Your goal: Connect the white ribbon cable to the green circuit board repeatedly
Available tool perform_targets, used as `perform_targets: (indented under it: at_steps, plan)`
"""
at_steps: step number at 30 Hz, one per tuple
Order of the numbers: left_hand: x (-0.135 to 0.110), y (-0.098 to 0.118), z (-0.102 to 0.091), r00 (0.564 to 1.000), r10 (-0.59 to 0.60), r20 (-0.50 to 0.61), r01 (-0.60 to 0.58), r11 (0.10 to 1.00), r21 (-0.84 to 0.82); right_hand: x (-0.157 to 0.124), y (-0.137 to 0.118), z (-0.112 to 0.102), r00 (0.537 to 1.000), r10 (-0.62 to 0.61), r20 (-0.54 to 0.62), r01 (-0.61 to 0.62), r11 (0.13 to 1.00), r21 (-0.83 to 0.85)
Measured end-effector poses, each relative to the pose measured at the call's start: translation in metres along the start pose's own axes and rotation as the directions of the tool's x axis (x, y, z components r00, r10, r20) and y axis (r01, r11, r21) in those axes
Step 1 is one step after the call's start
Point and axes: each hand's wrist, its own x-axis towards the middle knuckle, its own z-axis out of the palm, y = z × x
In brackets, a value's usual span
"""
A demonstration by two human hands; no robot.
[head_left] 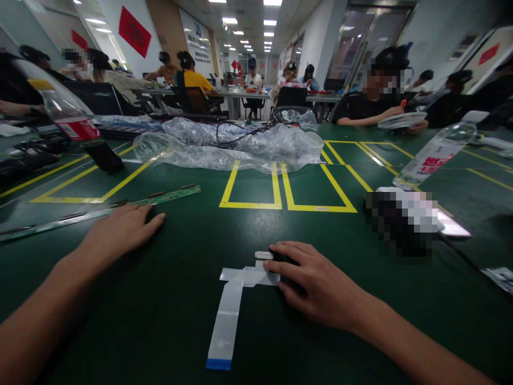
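Note:
My right hand [310, 280] lies on the dark green table [256, 230], fingers stretched out, fingertips on the wide end of a flat white ribbon cable [228, 315] with a blue tip near me. A small silver connector piece [263, 255] sits just beyond my fingertips. My left hand [122, 230] rests flat on the table with fingers together, beside a long thin green circuit strip [100, 211] that runs from the left edge toward the middle. Neither hand holds anything.
Crumpled clear plastic wrap [236, 144] with a black cable lies mid-table behind yellow taped boxes [280, 187]. A cola bottle [76, 125] stands left, a water bottle [436, 155] right, a blurred object [404, 222] beside it. A person [380, 96] sits across; others work behind.

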Motion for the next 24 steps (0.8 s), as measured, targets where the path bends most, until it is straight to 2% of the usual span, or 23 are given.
perform_targets:
  at_steps: [5,11,14,18,24]
  plan:
    - [-0.008,0.073,0.010,0.993,0.105,0.048,-0.106,0.994,0.017,0.000,0.000,0.000,1.000,0.004,-0.007,-0.004,1.000,-0.006]
    - [-0.029,0.128,0.016,0.940,0.338,0.047,-0.334,0.939,-0.082,0.001,0.000,0.001,1.000,0.008,-0.026,-0.008,1.000,-0.011]
    - [-0.042,0.142,0.020,0.910,0.412,0.048,-0.407,0.909,-0.086,0.002,0.001,0.003,0.999,-0.001,-0.041,0.000,0.999,-0.033]
    - [-0.050,0.151,0.022,0.876,0.481,0.031,-0.478,0.875,-0.072,0.003,0.000,0.005,1.000,0.012,-0.026,-0.014,0.997,-0.076]
    - [-0.060,0.161,0.024,0.770,0.636,-0.059,-0.638,0.766,-0.076,0.005,-0.003,0.005,1.000,0.019,-0.006,-0.020,0.995,-0.101]
